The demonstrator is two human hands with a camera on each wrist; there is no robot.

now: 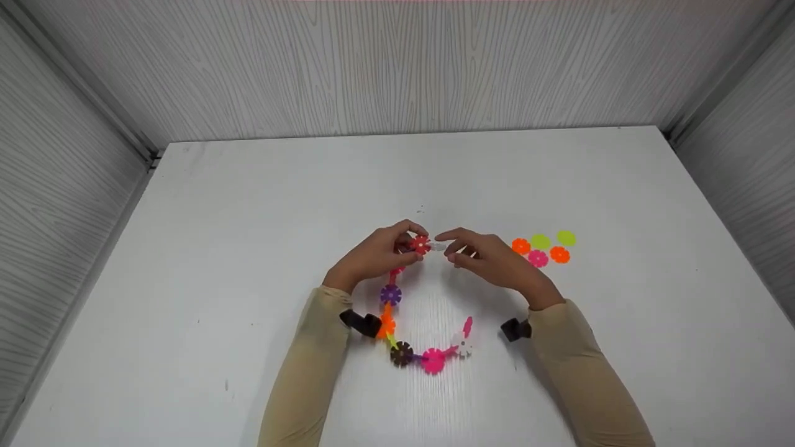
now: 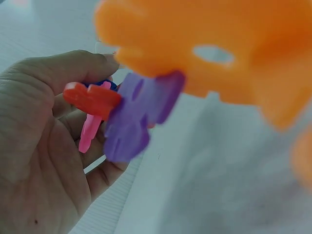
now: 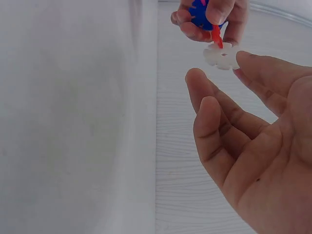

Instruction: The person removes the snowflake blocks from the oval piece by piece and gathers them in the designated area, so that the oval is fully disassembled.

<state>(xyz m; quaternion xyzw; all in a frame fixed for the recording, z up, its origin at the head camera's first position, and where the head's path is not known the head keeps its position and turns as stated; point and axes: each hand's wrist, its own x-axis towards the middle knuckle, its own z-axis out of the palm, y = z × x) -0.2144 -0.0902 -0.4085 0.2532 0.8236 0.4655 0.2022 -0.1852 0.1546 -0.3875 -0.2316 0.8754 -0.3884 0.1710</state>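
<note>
A curved chain of interlocking flower-shaped plastic discs [image 1: 391, 295] in several colours runs down the table. My left hand [image 1: 379, 251] grips its upper end, where a blue disc [image 3: 197, 14] and a red disc [image 1: 421, 244] join. From the red disc a white disc [image 3: 222, 56] sticks out to the right. My right hand [image 1: 494, 257] is beside that white disc, fingers bent loosely and apart, with the thumb tip right at its edge in the right wrist view. Close to the left wrist camera, an orange disc [image 2: 161, 39] and a purple disc [image 2: 129, 122] of the chain stand out.
Loose discs lie right of my right hand: orange [image 1: 560, 254], pink [image 1: 538, 258] and yellow-green [image 1: 566, 238] ones among them. The chain's other end, a pink disc [image 1: 467, 326], lies between my forearms. Wood-grain panels [image 1: 397, 68] enclose the white table [image 1: 248, 205].
</note>
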